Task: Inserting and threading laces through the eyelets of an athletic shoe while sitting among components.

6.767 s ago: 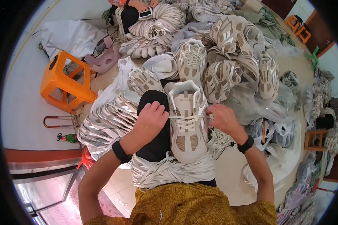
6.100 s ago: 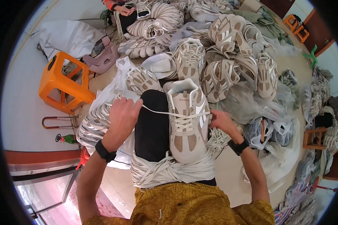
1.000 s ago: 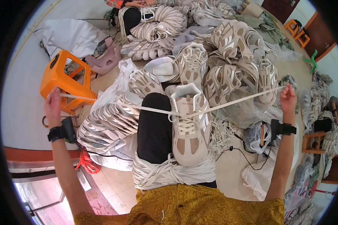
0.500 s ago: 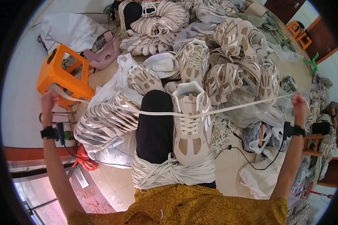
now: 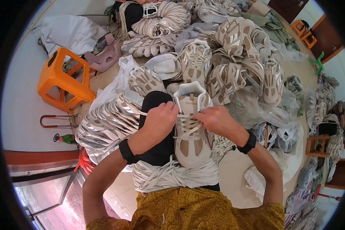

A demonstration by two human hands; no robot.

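Both the left hand (image 5: 163, 119) and right hand (image 5: 214, 122) crowd the shoe (image 5: 193, 151), a narrow gap between them. Leftward, the fanned stack (image 5: 105, 124) blocks any low path; farther out stands the stool (image 5: 64, 82). Ahead, the heap (image 5: 228, 82) bars the way. Rightward, past the laces (image 5: 221, 145), bare floor (image 5: 234, 178) offers passage before the white sack (image 5: 253, 181).
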